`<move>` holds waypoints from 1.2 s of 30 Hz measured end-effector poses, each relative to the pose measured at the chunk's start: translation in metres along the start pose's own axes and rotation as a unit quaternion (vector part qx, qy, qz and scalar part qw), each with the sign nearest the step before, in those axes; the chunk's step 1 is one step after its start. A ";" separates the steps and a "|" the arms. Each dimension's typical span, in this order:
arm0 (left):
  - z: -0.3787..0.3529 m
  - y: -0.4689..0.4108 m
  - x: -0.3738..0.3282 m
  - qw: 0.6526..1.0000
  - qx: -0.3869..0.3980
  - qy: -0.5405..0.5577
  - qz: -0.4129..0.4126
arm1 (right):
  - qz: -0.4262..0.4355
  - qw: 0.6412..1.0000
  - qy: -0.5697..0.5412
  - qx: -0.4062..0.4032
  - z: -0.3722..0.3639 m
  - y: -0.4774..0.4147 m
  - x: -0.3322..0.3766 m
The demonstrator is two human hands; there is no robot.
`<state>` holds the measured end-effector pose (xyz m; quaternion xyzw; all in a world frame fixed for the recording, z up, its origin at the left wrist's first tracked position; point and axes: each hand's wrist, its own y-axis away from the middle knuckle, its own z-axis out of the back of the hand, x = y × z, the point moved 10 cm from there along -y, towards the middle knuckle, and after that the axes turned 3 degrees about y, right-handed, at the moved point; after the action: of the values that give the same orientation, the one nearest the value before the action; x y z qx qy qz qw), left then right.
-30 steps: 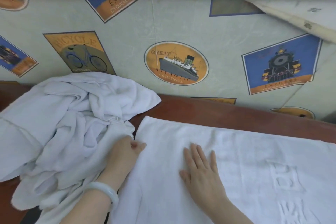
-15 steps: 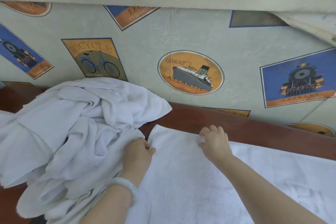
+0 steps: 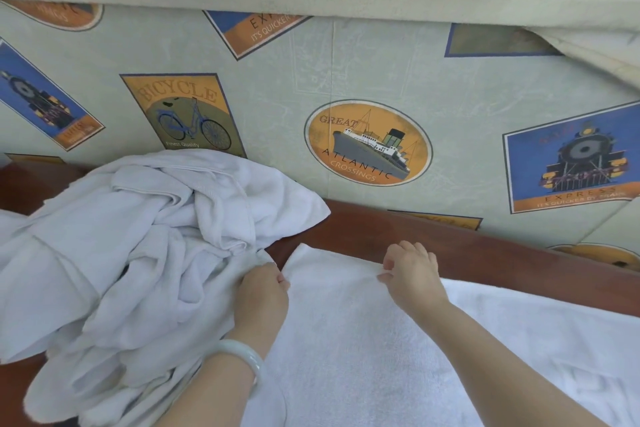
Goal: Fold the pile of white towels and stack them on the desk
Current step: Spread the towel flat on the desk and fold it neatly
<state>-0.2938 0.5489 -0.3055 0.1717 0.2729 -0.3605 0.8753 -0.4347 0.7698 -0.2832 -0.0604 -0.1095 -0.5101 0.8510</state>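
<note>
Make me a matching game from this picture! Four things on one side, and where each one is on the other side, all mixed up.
Things:
1. crumpled pile of white towels
2. flat white towel
3. pale green bangle
4. oval ship picture

Places:
A. round the left wrist
B. on the wallpaper behind the brown wooden desk
C. heaped on the left
D. spread out, far edge pinched by the right hand

Pairs: 1-C, 2-D, 3-A, 4-B

the crumpled towel pile lies left on the tabletop, the spread towel just beside it on the right, the wall behind both.
</note>
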 end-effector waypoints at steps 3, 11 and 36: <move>0.001 0.000 -0.001 0.999 -0.016 -0.028 -0.013 | -0.009 0.989 -0.138 0.058 0.006 -0.004 -0.001; 0.006 -0.003 -0.007 0.999 -0.026 0.020 -0.034 | -0.014 0.974 -0.145 0.172 -0.020 -0.017 0.011; -0.010 -0.073 -0.028 0.992 0.063 0.060 -0.093 | -0.017 0.997 -0.010 -0.078 -0.026 -0.015 0.025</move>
<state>-0.3668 0.5190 -0.3043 0.2221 0.3165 -0.4460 0.8072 -0.4338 0.7360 -0.3021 -0.1297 -0.0791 -0.5307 0.8338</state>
